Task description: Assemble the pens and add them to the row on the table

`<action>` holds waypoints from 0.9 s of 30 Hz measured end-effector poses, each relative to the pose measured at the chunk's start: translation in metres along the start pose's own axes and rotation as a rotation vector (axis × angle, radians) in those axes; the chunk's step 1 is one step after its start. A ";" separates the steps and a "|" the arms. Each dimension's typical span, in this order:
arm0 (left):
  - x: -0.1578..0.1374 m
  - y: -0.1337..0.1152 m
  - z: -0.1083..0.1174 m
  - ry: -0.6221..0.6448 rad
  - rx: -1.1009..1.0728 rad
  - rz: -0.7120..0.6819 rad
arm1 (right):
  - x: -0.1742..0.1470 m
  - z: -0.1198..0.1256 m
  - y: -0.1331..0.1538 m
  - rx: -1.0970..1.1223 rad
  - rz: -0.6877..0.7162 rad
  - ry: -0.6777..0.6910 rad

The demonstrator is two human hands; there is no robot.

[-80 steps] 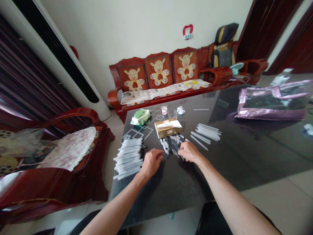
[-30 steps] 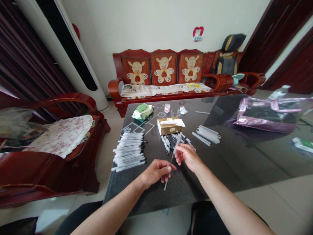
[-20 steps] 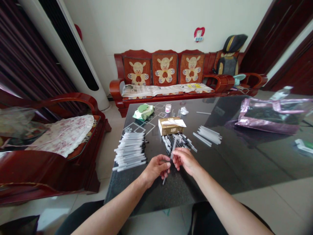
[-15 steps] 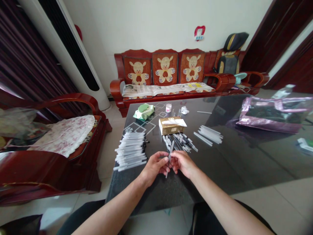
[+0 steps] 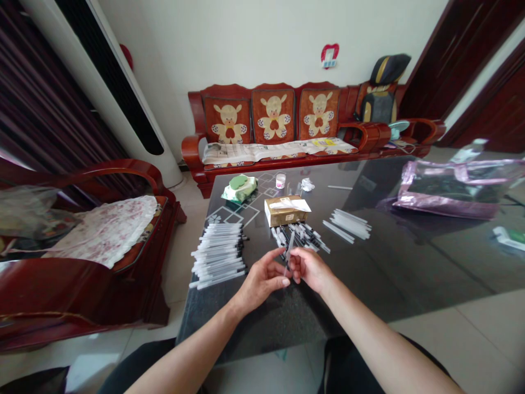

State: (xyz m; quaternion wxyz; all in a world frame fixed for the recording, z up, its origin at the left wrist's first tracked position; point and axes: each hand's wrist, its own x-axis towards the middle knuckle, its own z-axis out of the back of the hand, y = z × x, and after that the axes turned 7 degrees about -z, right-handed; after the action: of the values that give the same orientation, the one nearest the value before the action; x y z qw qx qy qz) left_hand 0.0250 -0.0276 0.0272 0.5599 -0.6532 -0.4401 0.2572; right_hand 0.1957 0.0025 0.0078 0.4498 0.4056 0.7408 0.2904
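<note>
Over the near part of the dark table, my right hand [image 5: 311, 269] pinches a slim translucent pen [image 5: 291, 242] held nearly upright. My left hand [image 5: 264, 279] meets it from the other side, fingers curled around the pen's lower part and thumb reaching across; the exact contact is partly hidden. Just beyond my hands lies a loose pile of black and white pen parts [image 5: 305, 236]. To the left, a stack of whitish pens [image 5: 219, 251] lies side by side, some with dark ends. On the right is a small bundle of translucent white tubes [image 5: 350, 223].
A gold tissue box [image 5: 287, 217] stands behind the pile. Farther back are a green wipes pack [image 5: 240, 189], a small cup [image 5: 280, 181] and a crumpled tissue [image 5: 307, 185]. A pink-edged clear bag [image 5: 447, 205] lies right. The table's left edge [image 5: 184, 317] is close.
The pen has turned more upright and its lower end no longer sticks out below my hands. My left thumb has slid outward. The view has shifted slightly.
</note>
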 end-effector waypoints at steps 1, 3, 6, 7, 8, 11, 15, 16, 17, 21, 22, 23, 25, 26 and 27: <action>0.000 0.001 0.000 -0.024 0.043 -0.006 | -0.002 -0.002 -0.001 -0.008 0.000 0.033; 0.000 0.001 0.000 -0.066 0.129 -0.019 | -0.004 -0.006 -0.004 -0.032 -0.008 0.111; 0.001 0.003 0.004 -0.120 0.230 -0.013 | -0.007 -0.010 -0.006 -0.086 -0.028 0.196; 0.002 0.004 0.006 -0.145 0.237 0.006 | -0.008 -0.011 -0.006 -0.112 -0.034 0.214; 0.002 0.006 0.007 -0.171 0.223 0.035 | -0.009 -0.011 -0.006 -0.144 -0.043 0.234; 0.003 0.010 0.012 -0.226 0.071 0.136 | -0.013 -0.013 -0.005 -0.266 -0.101 0.318; 0.004 0.013 0.015 -0.237 -0.043 0.225 | -0.019 -0.018 -0.006 -0.394 -0.158 0.362; 0.004 0.014 0.016 -0.241 -0.037 0.238 | -0.020 -0.019 -0.006 -0.416 -0.159 0.361; 0.004 0.014 0.017 -0.251 -0.033 0.248 | -0.020 -0.019 -0.006 -0.438 -0.158 0.361; 0.006 0.013 0.024 -0.333 -0.086 0.280 | -0.017 -0.008 0.000 -0.566 -0.087 0.259; 0.007 0.013 0.025 -0.354 -0.111 0.279 | -0.015 -0.001 0.004 -0.609 -0.039 0.175; 0.007 0.013 0.027 -0.370 -0.133 0.275 | -0.012 0.007 0.009 -0.655 0.022 0.060; 0.007 0.013 0.028 -0.393 -0.163 0.264 | -0.006 0.028 0.021 -0.695 0.116 -0.189; 0.007 0.013 0.029 -0.401 -0.172 0.262 | -0.003 0.039 0.027 -0.710 0.158 -0.309; 0.007 0.013 0.028 -0.406 -0.179 0.263 | 0.000 0.051 0.034 -0.736 0.194 -0.420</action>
State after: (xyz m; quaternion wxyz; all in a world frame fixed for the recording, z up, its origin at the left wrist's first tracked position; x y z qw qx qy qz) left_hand 0.0088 -0.0067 0.0092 0.3617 -0.6868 -0.4758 0.4136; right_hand 0.2534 0.0227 0.0134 0.6762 0.3361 0.4386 0.4872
